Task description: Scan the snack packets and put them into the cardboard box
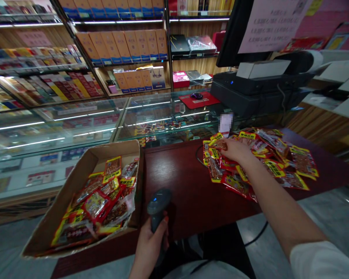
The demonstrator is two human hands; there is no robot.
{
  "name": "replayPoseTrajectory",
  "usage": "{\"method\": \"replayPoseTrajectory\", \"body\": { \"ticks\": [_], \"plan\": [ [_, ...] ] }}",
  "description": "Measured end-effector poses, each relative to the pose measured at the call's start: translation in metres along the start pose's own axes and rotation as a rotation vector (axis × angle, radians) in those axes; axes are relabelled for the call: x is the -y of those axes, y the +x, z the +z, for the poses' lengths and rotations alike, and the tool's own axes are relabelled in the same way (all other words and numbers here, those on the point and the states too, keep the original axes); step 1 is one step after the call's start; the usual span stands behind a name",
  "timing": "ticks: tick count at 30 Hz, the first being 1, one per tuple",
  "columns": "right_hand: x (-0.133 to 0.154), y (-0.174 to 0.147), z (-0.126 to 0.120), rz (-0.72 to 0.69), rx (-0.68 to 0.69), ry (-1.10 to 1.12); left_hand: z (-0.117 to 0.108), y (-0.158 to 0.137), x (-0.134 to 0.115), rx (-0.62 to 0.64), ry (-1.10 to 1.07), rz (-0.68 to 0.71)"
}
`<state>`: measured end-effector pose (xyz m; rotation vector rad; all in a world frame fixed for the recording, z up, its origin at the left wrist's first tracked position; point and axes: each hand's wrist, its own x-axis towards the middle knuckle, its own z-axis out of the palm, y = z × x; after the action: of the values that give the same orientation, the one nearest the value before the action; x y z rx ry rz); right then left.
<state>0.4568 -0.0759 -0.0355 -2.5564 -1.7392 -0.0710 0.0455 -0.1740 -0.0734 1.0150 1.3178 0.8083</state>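
My left hand (pixel 151 242) is wrapped round the handle of a dark barcode scanner (pixel 159 201), held upright at the table's front edge. Over on the right, my right hand (pixel 235 150) is closed on a red and yellow snack packet (pixel 219 144) at the left side of a loose heap of similar packets (pixel 275 168). Its fingertips are partly hidden behind the hand. To the left of the scanner stands an open cardboard box (pixel 141 174) with several more packets (pixel 97 205) in it.
A dark red wooden table (pixel 174 170) carries the box and heap. Behind it runs a glass display counter (pixel 99 120) with a mouse (pixel 196 95) on a red mat (pixel 212 101). A monitor (pixel 229 35) and black machine (pixel 238 93) stand at the back right. A cable (pixel 257 234) hangs below the table.
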Motion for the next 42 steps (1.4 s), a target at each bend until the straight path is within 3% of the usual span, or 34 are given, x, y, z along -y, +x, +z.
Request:
{"method": "replayPoseTrajectory", "body": {
  "ticks": [5,9,13,17,21,24,29,33,37,39,42],
  "plan": [
    [0.013,-0.021,0.005,-0.194,0.026,0.086,0.0,0.002,0.003,-0.008,-0.005,-0.002],
    [0.02,-0.029,0.014,-0.335,-0.029,0.123,0.0,0.003,0.006,-0.015,-0.008,-0.011],
    [0.032,-0.037,0.014,-0.365,-0.145,0.157,-0.002,0.004,0.01,-0.004,0.001,-0.022],
    [0.068,-0.054,0.01,-0.399,-0.242,0.267,-0.004,0.008,0.016,0.014,0.021,-0.013],
    [0.112,-0.074,0.021,-0.558,-0.153,0.202,-0.004,0.01,0.02,0.023,0.028,0.001],
    [0.129,-0.087,0.03,-0.648,-0.049,0.215,-0.003,0.009,0.018,0.016,0.022,-0.006],
    [0.131,-0.084,0.026,-0.57,-0.035,0.331,-0.002,0.008,0.016,0.021,0.011,-0.019],
    [0.134,-0.069,0.024,-0.454,0.008,0.277,0.0,0.005,0.011,0.014,0.023,-0.044],
    [0.135,-0.062,0.031,-0.441,0.075,0.295,0.003,-0.002,0.001,0.005,0.061,-0.052],
    [0.133,-0.061,0.036,-0.446,0.084,0.459,0.005,-0.007,-0.003,0.011,0.087,-0.049],
    [0.127,-0.059,0.039,-0.407,0.077,0.908,0.005,-0.011,-0.008,0.026,0.099,-0.032]
  ]
}}
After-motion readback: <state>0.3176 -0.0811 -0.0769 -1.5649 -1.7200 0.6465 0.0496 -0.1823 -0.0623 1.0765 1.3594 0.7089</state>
